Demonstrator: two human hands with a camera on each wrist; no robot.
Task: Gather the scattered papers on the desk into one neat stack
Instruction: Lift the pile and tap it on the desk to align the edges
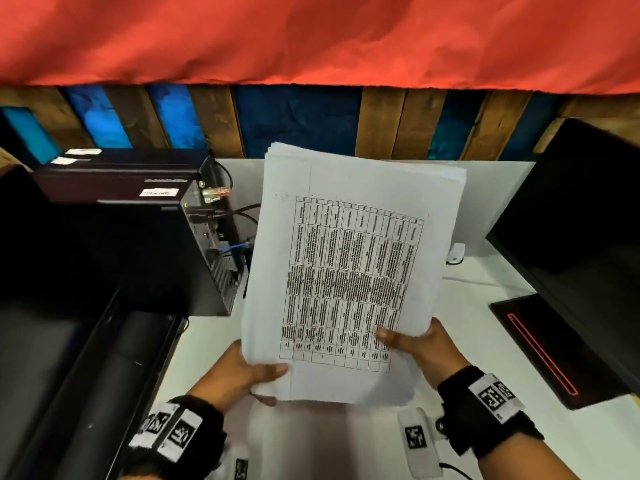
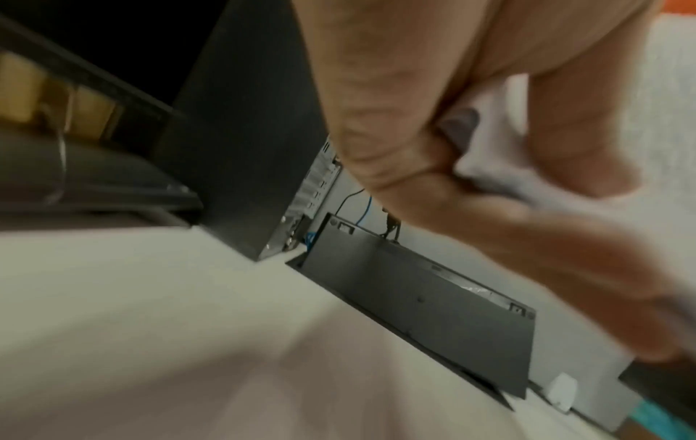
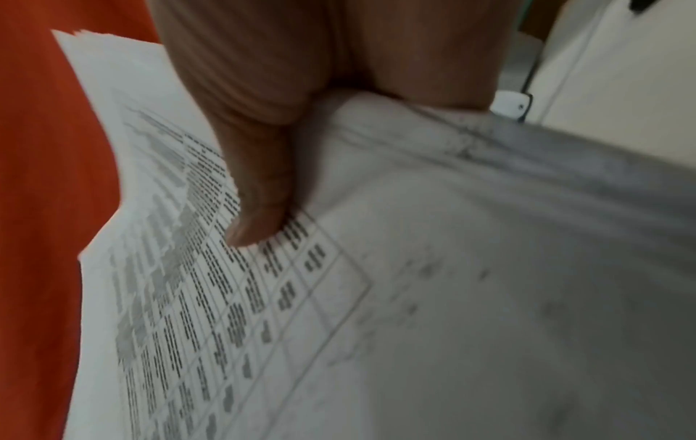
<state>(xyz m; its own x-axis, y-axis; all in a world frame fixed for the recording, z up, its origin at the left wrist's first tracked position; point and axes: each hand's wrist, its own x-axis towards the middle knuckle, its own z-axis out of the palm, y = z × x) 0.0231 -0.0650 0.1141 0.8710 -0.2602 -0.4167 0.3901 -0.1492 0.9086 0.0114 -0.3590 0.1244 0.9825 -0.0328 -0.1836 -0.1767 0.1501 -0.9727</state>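
Note:
A thick stack of white papers (image 1: 346,265) with a printed table on the top sheet is lifted above the white desk (image 1: 485,282), tilted toward me. My left hand (image 1: 249,372) grips its lower left corner, thumb on top. My right hand (image 1: 408,341) grips the lower right edge, thumb pressed on the table print. In the right wrist view the thumb (image 3: 256,214) lies on the top sheet of the stack (image 3: 414,297), whose far edges are slightly fanned. The left wrist view shows curled fingers (image 2: 433,148) pinching the paper edge (image 2: 489,178).
A black computer tower (image 1: 166,244) with cables stands left of the stack, a dark monitor (image 1: 581,216) and its base (image 1: 554,351) at the right. A small white plug (image 1: 456,252) sits by the back wall. Red cloth (image 1: 311,36) hangs above.

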